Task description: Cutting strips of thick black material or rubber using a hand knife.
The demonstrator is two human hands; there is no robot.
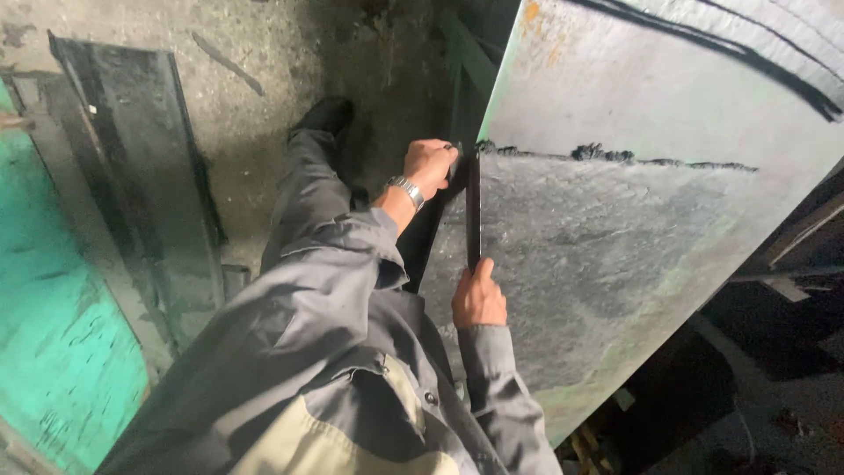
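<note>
Both our hands grip one dark flat bar (473, 211) that lies against the big grey worktop (633, 246). Our left hand (430, 165), a metal watch (406, 191) on its wrist, is clamped on the bar's far end near a rough black line (615, 157) across the slab. Our right hand (478, 297) is closed on the near end, thumb up along it. Beside us on the dirty floor (255, 53) stand a dark metal channel (141, 167) and a green panel (53, 317).

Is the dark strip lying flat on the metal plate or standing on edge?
Cannot tell for sure. The dark strip runs along the plate, left hand at its far end, right hand at its near end.
</note>
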